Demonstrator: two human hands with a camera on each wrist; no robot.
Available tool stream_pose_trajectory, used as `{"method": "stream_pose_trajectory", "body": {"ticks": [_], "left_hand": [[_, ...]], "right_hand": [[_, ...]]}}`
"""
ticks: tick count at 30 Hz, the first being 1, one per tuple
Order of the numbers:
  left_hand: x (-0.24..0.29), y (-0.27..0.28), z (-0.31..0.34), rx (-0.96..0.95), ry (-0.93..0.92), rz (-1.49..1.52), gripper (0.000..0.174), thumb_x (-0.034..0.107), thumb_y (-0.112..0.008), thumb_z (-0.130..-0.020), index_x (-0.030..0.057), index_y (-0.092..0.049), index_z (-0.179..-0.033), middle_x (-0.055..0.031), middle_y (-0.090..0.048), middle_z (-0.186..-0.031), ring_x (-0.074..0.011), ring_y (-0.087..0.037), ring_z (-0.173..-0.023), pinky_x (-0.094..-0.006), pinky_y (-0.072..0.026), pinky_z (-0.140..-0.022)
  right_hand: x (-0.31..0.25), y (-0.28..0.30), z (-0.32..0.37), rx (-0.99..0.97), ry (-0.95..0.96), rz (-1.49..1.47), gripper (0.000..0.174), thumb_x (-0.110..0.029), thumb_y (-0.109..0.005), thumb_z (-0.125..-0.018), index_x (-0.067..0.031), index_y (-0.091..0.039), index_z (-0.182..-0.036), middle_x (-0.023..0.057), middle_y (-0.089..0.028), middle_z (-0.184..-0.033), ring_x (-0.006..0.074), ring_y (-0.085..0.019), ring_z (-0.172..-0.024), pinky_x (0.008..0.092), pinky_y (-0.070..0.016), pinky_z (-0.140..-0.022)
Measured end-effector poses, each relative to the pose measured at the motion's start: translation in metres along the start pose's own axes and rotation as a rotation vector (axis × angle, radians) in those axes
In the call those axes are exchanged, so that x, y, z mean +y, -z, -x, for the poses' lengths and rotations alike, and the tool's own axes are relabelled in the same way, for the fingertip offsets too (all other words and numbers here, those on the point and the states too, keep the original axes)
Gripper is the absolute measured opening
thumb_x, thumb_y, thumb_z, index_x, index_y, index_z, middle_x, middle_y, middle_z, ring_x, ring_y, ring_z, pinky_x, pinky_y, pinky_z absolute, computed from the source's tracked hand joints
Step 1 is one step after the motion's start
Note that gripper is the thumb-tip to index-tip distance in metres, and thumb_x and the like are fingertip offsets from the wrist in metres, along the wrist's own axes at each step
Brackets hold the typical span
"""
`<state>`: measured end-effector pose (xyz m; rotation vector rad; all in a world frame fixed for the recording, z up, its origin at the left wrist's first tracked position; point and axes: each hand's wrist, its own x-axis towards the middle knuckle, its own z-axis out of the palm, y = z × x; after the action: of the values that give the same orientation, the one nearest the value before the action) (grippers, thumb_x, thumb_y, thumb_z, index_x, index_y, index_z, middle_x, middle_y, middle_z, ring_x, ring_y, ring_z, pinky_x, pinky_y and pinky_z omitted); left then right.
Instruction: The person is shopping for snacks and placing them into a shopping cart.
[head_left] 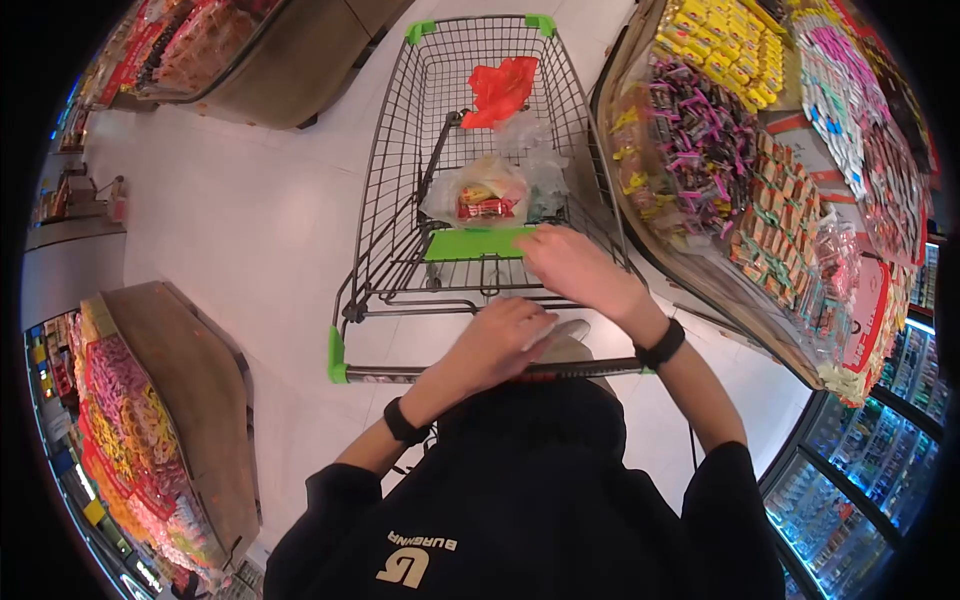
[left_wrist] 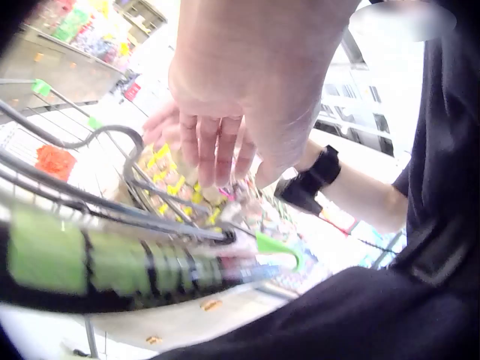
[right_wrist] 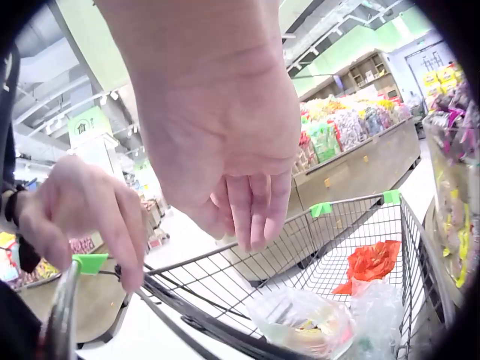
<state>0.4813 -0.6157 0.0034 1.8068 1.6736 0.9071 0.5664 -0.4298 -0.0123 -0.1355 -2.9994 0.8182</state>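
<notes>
A metal shopping cart [head_left: 380, 215] with green corner pieces stands in front of me. My left hand [head_left: 495, 345] is raised just over its handlebar [head_left: 400, 374], fingers loosely bent. Farther forward, my right hand [head_left: 575, 265] hovers near the right end of the green panel [head_left: 460, 244], its fingers hanging down. In the right wrist view no object shows in the right hand [right_wrist: 225, 127]; the left hand [right_wrist: 86, 210] appears beside it with relaxed fingers. Inside the cart lie a clear plastic bag [head_left: 510, 180] with red and yellow packages and a crumpled red bag [head_left: 505, 88].
Close on the cart's right is a display bin of wrapped snacks [head_left: 700, 140]. More candy bins stand at lower left [head_left: 190, 390] and upper left [head_left: 260, 70]. Lit coolers [head_left: 840, 490] line the lower right. White floor [head_left: 250, 190] lies left of the cart.
</notes>
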Motion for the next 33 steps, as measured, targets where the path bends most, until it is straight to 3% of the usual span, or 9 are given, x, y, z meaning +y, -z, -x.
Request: {"method": "stream_pose_trajectory", "body": {"ticks": [7, 12, 16, 21, 25, 28, 29, 32, 33], "left_hand": [[-0.047, 0.041, 0.047, -0.169, 0.422, -0.342, 0.049, 0.030, -0.074, -0.083, 0.0070, -0.064, -0.125, -0.0120, -0.064, -0.125, -0.0294, -0.054, -0.123, -0.0423, -0.0428, -0.102], [-0.066, 0.024, 0.075, -0.240, 0.622, -0.197, 0.055, 0.012, -0.065, -0.089, 0.0053, -0.049, -0.141, -0.0240, -0.047, -0.141, -0.0391, -0.041, -0.136, -0.0492, -0.0344, -0.111], [-0.063, 0.026, 0.076, -0.320, 0.693, -0.195, 0.067, 0.000, -0.064, -0.084, 0.0089, -0.043, -0.147, -0.0226, -0.033, -0.154, -0.0411, -0.026, -0.146, -0.0542, -0.0251, -0.115], [-0.061, 0.030, 0.071, -0.329, 0.787, -0.075, 0.075, -0.002, -0.066, -0.082, 0.0079, -0.037, -0.151, -0.0235, -0.029, -0.156, -0.0423, -0.018, -0.149, -0.0589, -0.0164, -0.118], [-0.059, 0.031, 0.074, -0.322, 0.765, -0.097, 0.082, -0.002, -0.072, -0.078, 0.0072, -0.035, -0.151, -0.0231, -0.029, -0.155, -0.0428, -0.017, -0.149, -0.0586, -0.0156, -0.118], [-0.061, 0.026, 0.077, -0.310, 0.725, -0.157, 0.079, 0.006, -0.075, -0.080, 0.0066, -0.037, -0.150, -0.0228, -0.031, -0.154, -0.0425, -0.019, -0.148, -0.0587, -0.0169, -0.118], [-0.063, 0.024, 0.079, -0.308, 0.714, -0.178, 0.079, 0.009, -0.076, -0.080, 0.0065, -0.038, -0.149, -0.0227, -0.033, -0.153, -0.0424, -0.020, -0.148, -0.0588, -0.0176, -0.118], [-0.067, 0.016, 0.086, -0.208, 0.678, -0.173, 0.079, 0.021, -0.078, -0.080, 0.0063, -0.040, -0.148, -0.0221, -0.036, -0.151, -0.0424, -0.024, -0.146, -0.0589, -0.0199, -0.116], [-0.069, 0.014, 0.089, -0.211, 0.652, -0.226, 0.088, 0.040, -0.077, -0.080, 0.0051, -0.037, -0.150, -0.0219, -0.039, -0.151, -0.0398, -0.025, -0.147, -0.0566, -0.0172, -0.118]], "right_hand": [[0.106, -0.133, -0.110, -0.575, -0.144, -0.045, 0.021, -0.002, -0.054, -0.085, 0.0031, -0.066, -0.101, 0.0256, -0.068, -0.105, 0.0365, -0.069, -0.097, 0.0462, -0.0552, -0.078], [0.150, -0.213, -0.137, -0.445, -0.192, 0.100, 0.025, -0.010, -0.055, -0.087, 0.0011, -0.067, -0.106, 0.0219, -0.069, -0.108, 0.0349, -0.070, -0.098, 0.0462, -0.0557, -0.080], [0.170, -0.262, -0.139, -0.228, -0.228, 0.014, 0.026, -0.012, -0.055, -0.088, -0.0017, -0.068, -0.108, 0.0185, -0.071, -0.108, 0.0357, -0.069, -0.100, 0.0465, -0.0555, -0.082], [0.179, -0.312, -0.160, -0.232, -0.469, 0.007, 0.032, -0.016, -0.055, -0.089, -0.0030, -0.065, -0.116, 0.0210, -0.065, -0.120, 0.0371, -0.063, -0.110, 0.0437, -0.0493, -0.096], [0.166, -0.303, -0.146, -0.136, -0.377, 0.000, 0.039, -0.024, -0.066, -0.081, -0.0028, -0.065, -0.115, 0.0203, -0.067, -0.115, 0.0378, -0.065, -0.104, 0.0440, -0.0514, -0.091], [0.153, -0.248, -0.155, -0.516, -0.410, -0.062, 0.049, -0.028, -0.074, -0.072, -0.0030, -0.065, -0.113, 0.0211, -0.068, -0.110, 0.0387, -0.065, -0.101, 0.0447, -0.0516, -0.089], [0.154, -0.242, -0.145, -0.277, -0.277, -0.200, 0.047, -0.029, -0.077, -0.069, -0.0027, -0.067, -0.106, 0.0215, -0.069, -0.105, 0.0380, -0.066, -0.099, 0.0452, -0.0517, -0.089], [0.142, -0.193, -0.130, -0.418, -0.331, -0.213, 0.049, -0.030, -0.080, -0.066, -0.0021, -0.068, -0.105, 0.0227, -0.069, -0.102, 0.0373, -0.066, -0.098, 0.0455, -0.0512, -0.088], [0.128, -0.169, -0.117, -0.311, -0.306, -0.195, 0.045, -0.029, -0.082, -0.064, -0.0013, -0.066, -0.096, 0.0208, -0.069, -0.096, 0.0374, -0.066, -0.093, 0.0436, -0.0509, -0.081]]}}
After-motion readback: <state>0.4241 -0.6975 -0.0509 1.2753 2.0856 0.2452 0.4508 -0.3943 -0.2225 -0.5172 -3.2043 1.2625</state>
